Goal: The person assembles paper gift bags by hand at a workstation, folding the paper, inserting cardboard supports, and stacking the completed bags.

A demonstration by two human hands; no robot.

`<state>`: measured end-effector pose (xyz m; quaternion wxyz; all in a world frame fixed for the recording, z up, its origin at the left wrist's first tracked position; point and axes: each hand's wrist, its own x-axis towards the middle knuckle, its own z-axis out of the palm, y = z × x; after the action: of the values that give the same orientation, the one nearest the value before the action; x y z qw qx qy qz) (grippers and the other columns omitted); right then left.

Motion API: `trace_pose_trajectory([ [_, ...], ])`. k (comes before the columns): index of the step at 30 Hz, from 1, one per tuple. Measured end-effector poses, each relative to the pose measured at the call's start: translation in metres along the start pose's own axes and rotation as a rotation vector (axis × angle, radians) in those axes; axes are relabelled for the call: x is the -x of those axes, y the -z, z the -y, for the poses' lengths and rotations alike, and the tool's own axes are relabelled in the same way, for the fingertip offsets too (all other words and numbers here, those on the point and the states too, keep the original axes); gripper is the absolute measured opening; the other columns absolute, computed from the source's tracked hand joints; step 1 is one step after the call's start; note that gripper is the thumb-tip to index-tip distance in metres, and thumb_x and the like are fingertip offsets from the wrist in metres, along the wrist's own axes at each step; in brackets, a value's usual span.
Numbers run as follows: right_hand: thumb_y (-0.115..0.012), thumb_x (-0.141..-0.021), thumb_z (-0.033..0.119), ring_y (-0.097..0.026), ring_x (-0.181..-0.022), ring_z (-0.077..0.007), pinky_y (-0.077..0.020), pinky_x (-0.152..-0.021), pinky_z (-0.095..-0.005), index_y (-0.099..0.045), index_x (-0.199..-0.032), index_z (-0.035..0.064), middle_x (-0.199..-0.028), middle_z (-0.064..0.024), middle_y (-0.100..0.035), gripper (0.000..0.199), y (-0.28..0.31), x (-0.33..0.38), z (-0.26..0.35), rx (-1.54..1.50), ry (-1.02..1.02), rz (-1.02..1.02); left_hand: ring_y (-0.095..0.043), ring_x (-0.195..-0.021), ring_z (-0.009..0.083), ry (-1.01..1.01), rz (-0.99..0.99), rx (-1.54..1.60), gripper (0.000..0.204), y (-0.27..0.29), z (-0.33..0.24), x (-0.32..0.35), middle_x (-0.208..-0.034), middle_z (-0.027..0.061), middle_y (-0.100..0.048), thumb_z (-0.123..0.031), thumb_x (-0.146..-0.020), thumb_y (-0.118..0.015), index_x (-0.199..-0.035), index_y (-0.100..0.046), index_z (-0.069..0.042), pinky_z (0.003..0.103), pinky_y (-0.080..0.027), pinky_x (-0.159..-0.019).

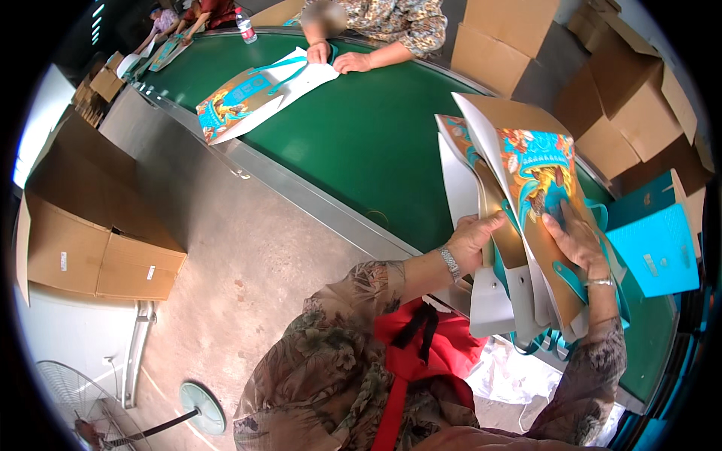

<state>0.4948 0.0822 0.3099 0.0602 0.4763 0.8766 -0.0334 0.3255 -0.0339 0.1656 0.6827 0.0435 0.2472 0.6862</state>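
Note:
Between my two hands stands a stack of several flat gift-bag panels (pixel 538 161), gold with a colourful print, white inner sides and turquoise ribbon handles. My left hand (pixel 472 239) grips the stack's left edge, thumb over a gold panel. Against the printed front of the outermost panel lies my right hand (pixel 575 239), its fingers pointing up. The panels fan apart at the top, and ribbon loops (pixel 545 342) dangle from the lower end. Right of the stack is a turquoise box (pixel 653 237) on the green belt table (pixel 338 158).
Across the table a person's hands (pixel 352 62) work on another printed panel (pixel 233 101) with turquoise ribbons. A bottle (pixel 245 26) stands at the far edge. Open cartons (pixel 98 248) are at left, with more cartons (pixel 632 98) at right. A fan (pixel 83 398) is at lower left.

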Motion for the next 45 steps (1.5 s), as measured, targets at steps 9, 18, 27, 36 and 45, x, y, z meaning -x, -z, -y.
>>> trace_pose_trajectory([
  [9,-0.046,-0.096,0.075,-0.029,-0.155,-0.0407,-0.0291,-0.119,-0.0698,-0.03,-0.164,0.0172,-0.172,-0.0095,-0.027,0.091,0.01,0.026,0.104,0.341,0.082,0.12,-0.07,-0.109,0.0279,-0.237,-0.101,0.348,0.04,0.04,0.018,0.074,-0.123,0.0149,-0.069,-0.016,-0.098,-0.075,-0.13,-0.06,0.003,0.047,-0.058,-0.095],
  [18,-0.047,-0.099,0.068,-0.031,-0.153,-0.041,-0.025,-0.12,-0.0704,-0.037,-0.161,0.0218,-0.171,-0.0071,-0.03,0.077,-0.023,-0.159,0.062,0.405,0.126,0.093,-0.068,-0.11,0.0318,-0.272,-0.242,0.422,0.035,0.047,0.0,-0.121,-0.12,0.0164,-0.068,-0.003,-0.093,-0.069,-0.126,-0.058,0.006,0.05,-0.055,-0.095],
  [27,-0.037,-0.107,0.059,-0.037,-0.148,-0.0467,-0.0252,-0.122,-0.0623,-0.044,-0.158,0.0165,-0.165,-0.0138,-0.04,0.066,-0.064,-0.174,0.023,0.218,0.238,-0.1,-0.065,-0.106,0.0273,-0.385,-0.627,0.167,0.041,0.002,0.013,-0.188,-0.12,0.0149,-0.069,-0.012,-0.092,-0.075,-0.124,-0.061,0.008,0.04,-0.051,-0.094],
  [36,-0.057,-0.106,0.027,-0.064,-0.116,-0.0383,-0.054,-0.098,-0.0442,-0.066,-0.13,0.0087,-0.13,-0.0133,-0.068,0.032,-0.078,-0.096,0.038,-0.203,0.552,-0.493,-0.069,-0.114,0.0195,-0.489,0.019,-0.56,0.035,0.094,-0.053,-0.009,-0.124,0.0165,-0.072,-0.007,-0.099,-0.071,-0.132,-0.06,0.002,0.032,-0.055,-0.1],
  [45,-0.072,-0.094,0.019,-0.067,-0.102,-0.0339,-0.0557,-0.086,-0.0422,-0.073,-0.114,0.0061,-0.108,-0.011,-0.069,0.023,-0.152,-0.041,0.104,-0.538,0.597,-0.233,-0.068,-0.09,0.0125,-0.808,-0.451,-1.411,0.025,0.128,-0.089,0.072,-0.099,0.0066,-0.072,0.001,-0.099,-0.065,-0.124,-0.066,0.001,0.028,-0.057,-0.082],
])
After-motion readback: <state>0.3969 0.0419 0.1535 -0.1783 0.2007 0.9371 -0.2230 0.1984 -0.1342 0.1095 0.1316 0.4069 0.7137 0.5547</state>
